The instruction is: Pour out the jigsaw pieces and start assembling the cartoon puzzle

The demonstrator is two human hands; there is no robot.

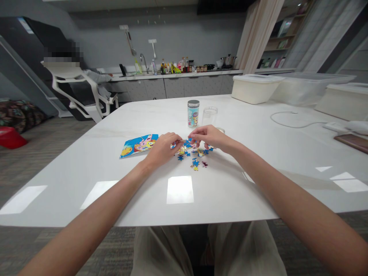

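Loose jigsaw puzzle pieces (196, 162), mostly blue and yellow, lie in a small heap at the middle of the white table (138, 207). Over the heap's left side, my left hand (164, 148) is closed in a pinch, with a small puzzle piece partly showing at the fingertips. My right hand (211, 137) reaches in from the right, thumb and forefinger pinched together; what they hold is too small to make out. Both hands' fingertips are close together but apart. A colourful cartoon picture sheet (137, 146) lies beside my left hand, partly covered by it.
Behind the hands stand a printed can with a grey lid (193, 114) and a clear plastic container (210, 115). White storage boxes (255, 90), a cable (296, 125) and a phone (352, 142) are at the right. A person sits in a white-framed chair (83, 88) at the far left.
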